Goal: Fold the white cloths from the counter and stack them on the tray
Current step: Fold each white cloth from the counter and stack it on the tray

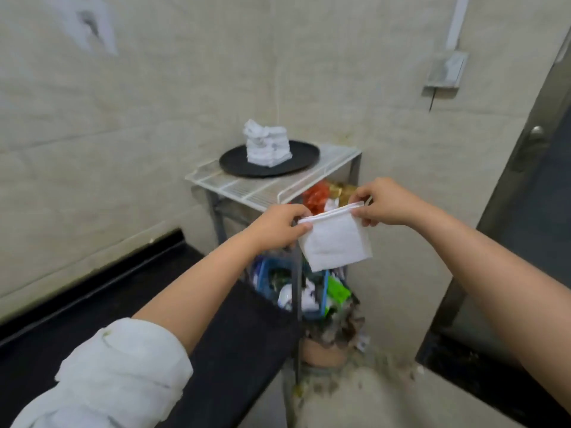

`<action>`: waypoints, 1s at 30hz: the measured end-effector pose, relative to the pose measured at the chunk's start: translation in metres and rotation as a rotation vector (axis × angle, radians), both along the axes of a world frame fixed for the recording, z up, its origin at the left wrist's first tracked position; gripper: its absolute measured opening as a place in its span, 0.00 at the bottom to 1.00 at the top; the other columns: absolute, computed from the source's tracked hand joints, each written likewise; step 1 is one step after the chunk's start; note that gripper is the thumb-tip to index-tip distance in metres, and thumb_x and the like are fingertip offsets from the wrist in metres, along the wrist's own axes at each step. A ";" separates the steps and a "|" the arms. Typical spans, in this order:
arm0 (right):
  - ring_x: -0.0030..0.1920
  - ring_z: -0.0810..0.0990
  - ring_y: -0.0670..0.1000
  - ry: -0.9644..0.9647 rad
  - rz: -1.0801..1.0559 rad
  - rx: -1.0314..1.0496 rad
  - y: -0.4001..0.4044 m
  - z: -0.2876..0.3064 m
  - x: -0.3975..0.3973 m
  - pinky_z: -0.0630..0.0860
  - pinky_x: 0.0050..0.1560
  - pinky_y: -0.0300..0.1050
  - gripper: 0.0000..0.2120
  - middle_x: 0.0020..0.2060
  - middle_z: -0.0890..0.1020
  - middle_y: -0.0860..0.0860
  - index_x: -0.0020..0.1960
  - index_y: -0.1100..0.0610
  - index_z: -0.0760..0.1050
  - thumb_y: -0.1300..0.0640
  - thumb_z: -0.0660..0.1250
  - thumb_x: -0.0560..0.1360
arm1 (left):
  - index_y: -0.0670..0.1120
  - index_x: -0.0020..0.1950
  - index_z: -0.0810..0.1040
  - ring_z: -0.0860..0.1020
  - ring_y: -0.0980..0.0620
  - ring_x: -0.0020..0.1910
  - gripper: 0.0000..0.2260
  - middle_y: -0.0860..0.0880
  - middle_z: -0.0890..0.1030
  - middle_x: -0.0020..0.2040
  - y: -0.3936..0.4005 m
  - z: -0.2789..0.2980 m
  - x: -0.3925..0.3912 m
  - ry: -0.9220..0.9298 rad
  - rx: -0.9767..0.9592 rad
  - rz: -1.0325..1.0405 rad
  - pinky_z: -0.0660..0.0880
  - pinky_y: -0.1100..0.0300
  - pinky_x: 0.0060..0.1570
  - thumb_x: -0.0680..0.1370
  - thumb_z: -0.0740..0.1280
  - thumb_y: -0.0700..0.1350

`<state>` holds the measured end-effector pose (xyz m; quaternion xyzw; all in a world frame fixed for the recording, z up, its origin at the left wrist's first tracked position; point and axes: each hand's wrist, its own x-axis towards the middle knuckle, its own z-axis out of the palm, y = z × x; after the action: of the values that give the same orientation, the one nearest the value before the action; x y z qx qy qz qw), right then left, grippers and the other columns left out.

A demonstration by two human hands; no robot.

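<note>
While my left hand (279, 225) and right hand (378, 202) pinch the folded white cloth's (335, 244) top corners, it hangs flat, likely for stacking on the tray (234, 163).

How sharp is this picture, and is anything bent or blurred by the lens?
Head view: soft all over; the cloth held by the left hand and right hand is clearest. The stack on the tray is fuzzy. Wide-angle bending curves the door edge. Lighting is flat, without glare.
</note>
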<state>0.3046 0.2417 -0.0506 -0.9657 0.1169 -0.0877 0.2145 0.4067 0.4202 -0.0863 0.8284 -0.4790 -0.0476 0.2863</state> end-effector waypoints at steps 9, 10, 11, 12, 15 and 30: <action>0.20 0.74 0.34 -0.122 0.066 -0.063 -0.117 0.088 0.163 0.69 0.27 0.25 0.07 0.37 0.83 0.58 0.42 0.56 0.78 0.66 0.64 0.71 | 0.47 0.44 0.74 0.78 0.56 0.26 0.04 0.48 0.76 0.42 -0.116 0.087 0.157 0.077 -0.170 0.133 0.76 0.66 0.27 0.78 0.63 0.40; 0.21 0.74 0.35 -0.121 0.079 -0.065 -0.125 0.092 0.182 0.69 0.28 0.26 0.07 0.36 0.83 0.57 0.43 0.58 0.79 0.66 0.64 0.71 | 0.45 0.46 0.74 0.78 0.54 0.29 0.02 0.48 0.76 0.42 -0.124 0.092 0.173 0.092 -0.179 0.157 0.77 0.66 0.28 0.78 0.63 0.40; 0.23 0.75 0.37 -0.121 0.092 -0.063 -0.131 0.096 0.200 0.69 0.28 0.27 0.07 0.35 0.82 0.56 0.46 0.61 0.80 0.66 0.64 0.70 | 0.44 0.47 0.74 0.79 0.53 0.30 0.01 0.48 0.75 0.43 -0.130 0.097 0.188 0.103 -0.186 0.186 0.78 0.67 0.28 0.78 0.63 0.39; 0.26 0.76 0.40 -0.125 0.106 -0.061 -0.137 0.099 0.218 0.68 0.28 0.27 0.08 0.35 0.81 0.55 0.47 0.62 0.80 0.67 0.64 0.70 | 0.44 0.48 0.73 0.79 0.52 0.31 0.01 0.47 0.75 0.44 -0.136 0.102 0.202 0.109 -0.194 0.217 0.78 0.67 0.29 0.78 0.63 0.39; 0.35 0.76 0.49 -0.152 0.172 -0.066 -0.150 0.109 0.273 0.71 0.34 0.33 0.09 0.36 0.80 0.55 0.48 0.63 0.80 0.66 0.63 0.71 | 0.44 0.47 0.73 0.81 0.47 0.35 0.01 0.43 0.77 0.47 -0.150 0.112 0.243 0.110 -0.239 0.343 0.81 0.57 0.40 0.78 0.62 0.39; 0.52 0.79 0.59 -0.194 0.393 0.154 -0.201 0.024 0.534 0.68 0.44 0.45 0.10 0.49 0.83 0.62 0.49 0.64 0.80 0.66 0.62 0.72 | 0.43 0.58 0.79 0.76 0.49 0.43 0.12 0.43 0.80 0.46 -0.212 0.058 0.401 -0.021 -0.206 0.892 0.73 0.59 0.48 0.75 0.67 0.39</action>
<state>0.8384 0.0408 -0.0262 -0.9378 -0.0880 -0.1275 0.3106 0.8079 0.2086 -0.0280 0.9213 -0.0804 0.1369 0.3549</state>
